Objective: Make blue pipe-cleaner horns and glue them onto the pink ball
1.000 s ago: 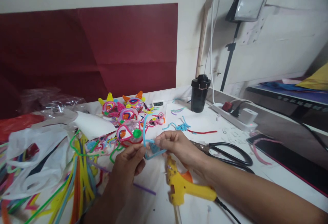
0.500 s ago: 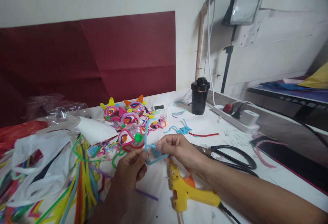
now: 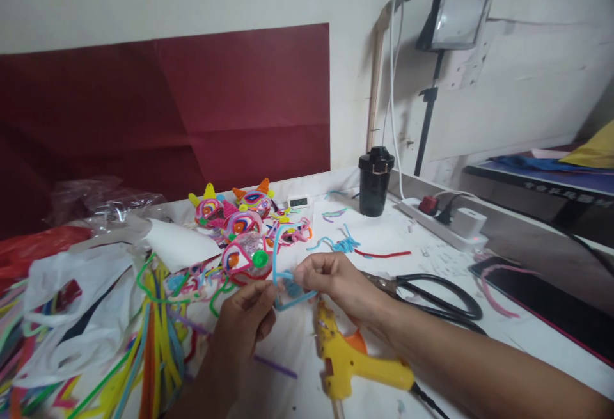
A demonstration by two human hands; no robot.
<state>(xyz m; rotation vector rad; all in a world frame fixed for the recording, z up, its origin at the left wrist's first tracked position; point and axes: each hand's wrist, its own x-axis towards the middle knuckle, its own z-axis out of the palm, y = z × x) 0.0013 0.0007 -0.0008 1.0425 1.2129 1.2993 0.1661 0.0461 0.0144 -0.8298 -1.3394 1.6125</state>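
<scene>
Blue pipe cleaner, bent into a loop with one end standing up, is pinched between both hands just above the white table, near its middle. The left hand holds the near left side of the loop with thumb and fingertips closed on it; the right hand grips the right side, fingers curled tight around the wire. Just near of the right hand lies a yellow glue gun, its nozzle pointing toward the loop and its cord running off to the near right. Black scissors lie to the right of that hand, beside the wrist. Far of the hands sits a cluster of finished pipe-cleaner figures in pink, yellow and orange. A bundle of loose coloured pipe cleaners spreads over the near left, next to white plastic bags. A black cup stands at the far edge, with a white power strip to its right.
</scene>
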